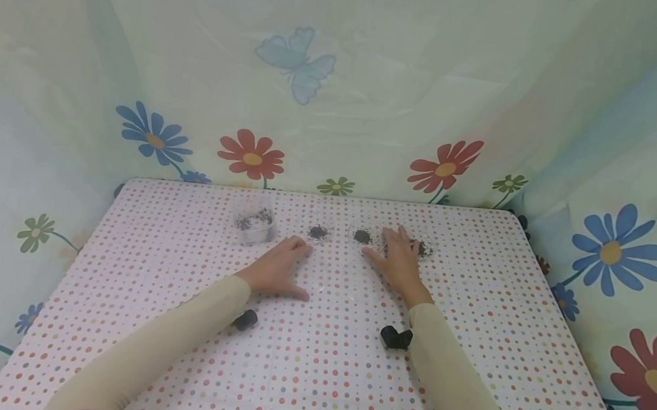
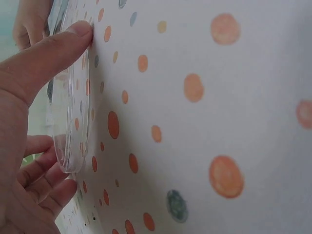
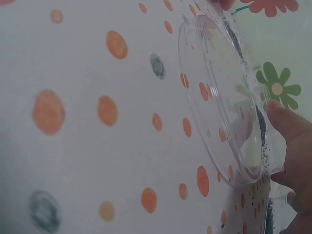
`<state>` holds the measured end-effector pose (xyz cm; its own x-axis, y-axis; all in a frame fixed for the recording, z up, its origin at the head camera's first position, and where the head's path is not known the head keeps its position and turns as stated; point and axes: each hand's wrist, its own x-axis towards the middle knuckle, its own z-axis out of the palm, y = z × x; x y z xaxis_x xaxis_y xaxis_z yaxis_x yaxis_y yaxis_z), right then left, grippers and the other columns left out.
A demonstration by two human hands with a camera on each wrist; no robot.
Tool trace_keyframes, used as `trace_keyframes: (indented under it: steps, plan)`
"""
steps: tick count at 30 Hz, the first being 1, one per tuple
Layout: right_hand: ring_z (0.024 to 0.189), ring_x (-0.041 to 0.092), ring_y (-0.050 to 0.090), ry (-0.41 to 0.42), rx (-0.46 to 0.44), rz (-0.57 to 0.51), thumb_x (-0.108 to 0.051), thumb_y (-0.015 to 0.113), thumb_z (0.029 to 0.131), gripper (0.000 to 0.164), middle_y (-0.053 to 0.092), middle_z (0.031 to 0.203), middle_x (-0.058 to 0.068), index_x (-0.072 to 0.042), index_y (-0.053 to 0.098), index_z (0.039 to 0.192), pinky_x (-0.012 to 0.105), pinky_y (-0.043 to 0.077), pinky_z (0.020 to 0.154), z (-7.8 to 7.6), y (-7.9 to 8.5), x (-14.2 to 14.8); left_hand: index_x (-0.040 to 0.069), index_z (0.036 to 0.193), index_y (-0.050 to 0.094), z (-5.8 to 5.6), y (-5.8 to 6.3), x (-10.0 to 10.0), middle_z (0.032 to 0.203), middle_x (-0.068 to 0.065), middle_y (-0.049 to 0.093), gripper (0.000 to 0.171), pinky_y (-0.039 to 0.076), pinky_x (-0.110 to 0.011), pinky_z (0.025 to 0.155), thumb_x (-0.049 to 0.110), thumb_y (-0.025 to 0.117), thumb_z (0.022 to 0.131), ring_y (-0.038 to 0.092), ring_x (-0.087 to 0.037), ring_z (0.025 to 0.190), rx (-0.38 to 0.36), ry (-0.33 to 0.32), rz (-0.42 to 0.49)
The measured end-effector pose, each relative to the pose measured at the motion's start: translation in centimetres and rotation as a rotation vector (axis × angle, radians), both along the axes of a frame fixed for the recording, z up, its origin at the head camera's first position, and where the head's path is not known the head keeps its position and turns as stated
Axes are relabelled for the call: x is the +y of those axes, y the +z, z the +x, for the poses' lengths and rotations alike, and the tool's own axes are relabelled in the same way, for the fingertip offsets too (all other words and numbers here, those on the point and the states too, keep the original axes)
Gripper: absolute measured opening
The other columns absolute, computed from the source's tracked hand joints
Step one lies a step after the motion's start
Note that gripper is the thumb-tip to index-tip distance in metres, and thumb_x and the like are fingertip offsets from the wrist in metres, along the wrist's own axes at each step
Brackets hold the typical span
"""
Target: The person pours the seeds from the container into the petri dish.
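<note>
Right fingers [image 3: 287, 119] touch grain dish [image 1: 362, 236]; clear disc [image 3: 207, 97] before it, cup [image 1: 254, 220] leftward.

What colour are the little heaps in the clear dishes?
Black heaps, best seen in the head view.

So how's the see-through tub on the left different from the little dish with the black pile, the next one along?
The tub looks taller, while the dish looks low and flat. The tub's dark bits look scattered about, but most of the dish's are heaped in one pile. Both are see-through, hold dark bits and sit on the dotted cloth.
</note>
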<state>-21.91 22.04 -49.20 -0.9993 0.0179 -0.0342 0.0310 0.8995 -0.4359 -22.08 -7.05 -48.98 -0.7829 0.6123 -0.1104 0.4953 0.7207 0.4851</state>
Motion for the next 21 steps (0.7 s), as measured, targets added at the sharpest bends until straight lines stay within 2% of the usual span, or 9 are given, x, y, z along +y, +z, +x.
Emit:
trace_keyframes:
  steps: [12, 21]
  plan:
    - [0.15, 0.037, 0.009, -0.006, -0.004, 0.0, -0.052, 0.058, 0.091, 0.08, 0.028, 0.157, 0.02, -0.004, 0.031, 0.15, 0.064, 0.002, 0.118, 0.0, 0.1, -0.1, 0.017, 0.149, 0.038, 0.2, 0.4, 0.0, 0.141, 0.001, 0.04, 0.103, 0.039, -0.033, 0.112, 0.056, 0.083, 0.064, 0.043, -0.015, 0.127, -0.002, 0.001, 0.009]
    - [0.15, 0.037, 0.01, -0.003, -0.004, -0.005, -0.052, 0.058, 0.092, 0.08, 0.029, 0.156, 0.02, -0.003, 0.031, 0.149, 0.064, 0.001, 0.118, 0.1, 0.2, -0.1, 0.018, 0.148, 0.039, 0.1, 1.1, -0.1, 0.142, 0.001, 0.04, 0.103, 0.041, -0.038, 0.111, 0.056, 0.084, 0.063, 0.044, -0.017, 0.129, -0.011, 0.042, -0.013]
